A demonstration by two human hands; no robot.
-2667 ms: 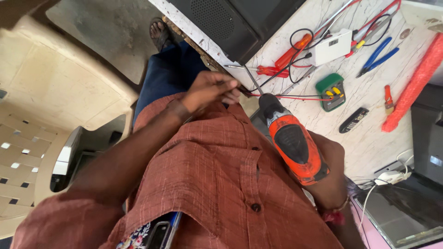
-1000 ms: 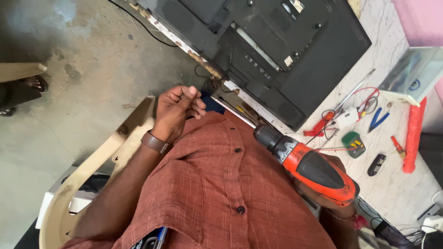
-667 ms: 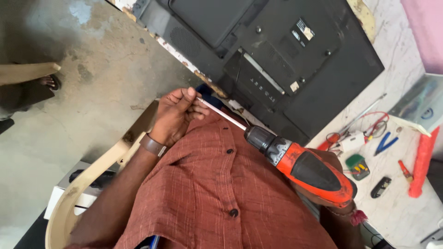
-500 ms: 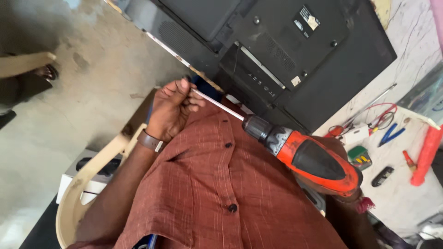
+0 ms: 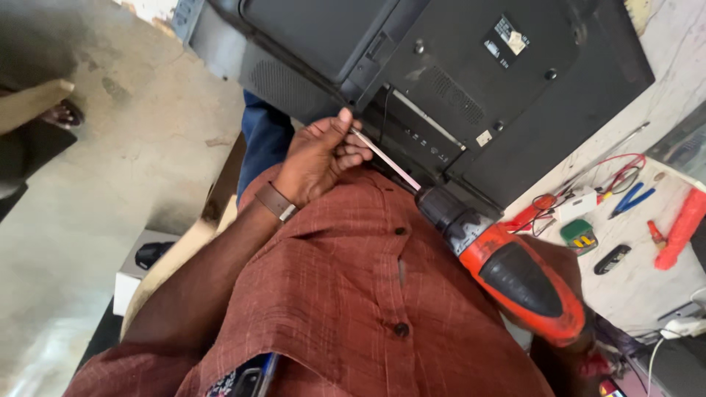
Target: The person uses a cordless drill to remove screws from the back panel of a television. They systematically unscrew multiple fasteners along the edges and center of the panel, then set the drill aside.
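Observation:
My left hand (image 5: 320, 158), with a brown band at the wrist, pinches the long thin bit (image 5: 388, 160) of an orange and black power drill (image 5: 515, 272) near the bit's tip. The tip sits against the lower edge of a black flat television's back panel (image 5: 471, 66), which lies in front of me. My right hand (image 5: 588, 340) grips the drill's handle and is mostly hidden behind the drill body. My rust-red shirt fills the lower part of the view.
To the right, a white bench (image 5: 662, 132) carries blue-handled pliers (image 5: 631, 200), a small green meter (image 5: 579, 237), an orange tool (image 5: 680, 228) and red wires. A beige plastic chair (image 5: 184, 254) is at my left. Another person's sandalled foot (image 5: 62, 114) rests on the concrete floor.
The drill has swung up so that its bit reaches the television's edge. My left hand has moved up with the bit's tip. The view has tilted toward the television.

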